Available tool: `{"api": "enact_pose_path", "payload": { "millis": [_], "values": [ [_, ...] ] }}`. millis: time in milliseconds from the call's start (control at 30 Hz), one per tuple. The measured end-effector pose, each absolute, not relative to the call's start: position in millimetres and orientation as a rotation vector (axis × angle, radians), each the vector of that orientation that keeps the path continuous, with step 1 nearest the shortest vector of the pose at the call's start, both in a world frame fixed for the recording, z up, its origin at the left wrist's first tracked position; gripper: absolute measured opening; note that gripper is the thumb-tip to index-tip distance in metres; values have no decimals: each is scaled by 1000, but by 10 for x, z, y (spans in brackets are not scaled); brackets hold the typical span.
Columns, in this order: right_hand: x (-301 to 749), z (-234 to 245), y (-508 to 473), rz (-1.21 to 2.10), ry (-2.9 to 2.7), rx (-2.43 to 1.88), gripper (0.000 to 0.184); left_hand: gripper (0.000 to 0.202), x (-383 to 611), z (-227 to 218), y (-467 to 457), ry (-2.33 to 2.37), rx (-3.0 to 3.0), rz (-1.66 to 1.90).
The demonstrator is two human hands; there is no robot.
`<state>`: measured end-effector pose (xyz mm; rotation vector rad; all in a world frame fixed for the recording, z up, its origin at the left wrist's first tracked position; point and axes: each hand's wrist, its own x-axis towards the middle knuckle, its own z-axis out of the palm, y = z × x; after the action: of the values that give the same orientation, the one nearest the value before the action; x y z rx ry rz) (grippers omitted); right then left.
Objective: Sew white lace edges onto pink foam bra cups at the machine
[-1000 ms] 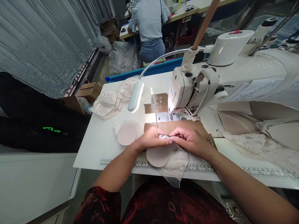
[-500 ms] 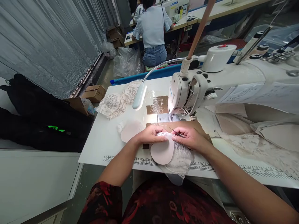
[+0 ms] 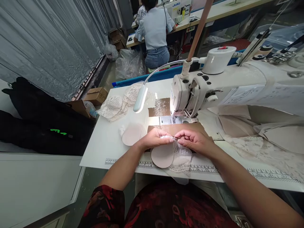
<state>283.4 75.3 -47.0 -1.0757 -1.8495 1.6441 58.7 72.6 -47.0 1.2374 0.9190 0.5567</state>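
Note:
In front of the sewing machine, my left hand pinches the upper edge of a pale pink bra cup with white lace joined to it. The cup and lace hang down over the table's front edge. My right hand is closed on small thread snips, whose dark metal tip touches the lace edge by my left fingertips. Most of the snips is hidden in the fingers. Left of my hands, another pink cup lies on the table.
Lace cups lie stacked at the table's back left. A lamp on a bendable neck hangs over the table. More cup pieces and lace lie under the machine arm. A printed ruler runs along the front edge. A co-worker sits ahead.
The snips have turned and their tip now meets the lace edge between my hands. My hands have drawn closer together, and the cup has shifted slightly left.

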Motion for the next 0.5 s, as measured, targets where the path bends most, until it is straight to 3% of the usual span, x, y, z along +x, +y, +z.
{"api": "enact_pose_path", "payload": {
  "millis": [367, 500],
  "values": [
    [2778, -455, 757, 1399, -2024, -1085, 29, 40, 578, -506, 752, 911, 1320, 476],
    [2721, -470, 741, 1459, -1844, -1127, 31, 39, 608, -502, 755, 916, 1364, 486]
  ]
}}
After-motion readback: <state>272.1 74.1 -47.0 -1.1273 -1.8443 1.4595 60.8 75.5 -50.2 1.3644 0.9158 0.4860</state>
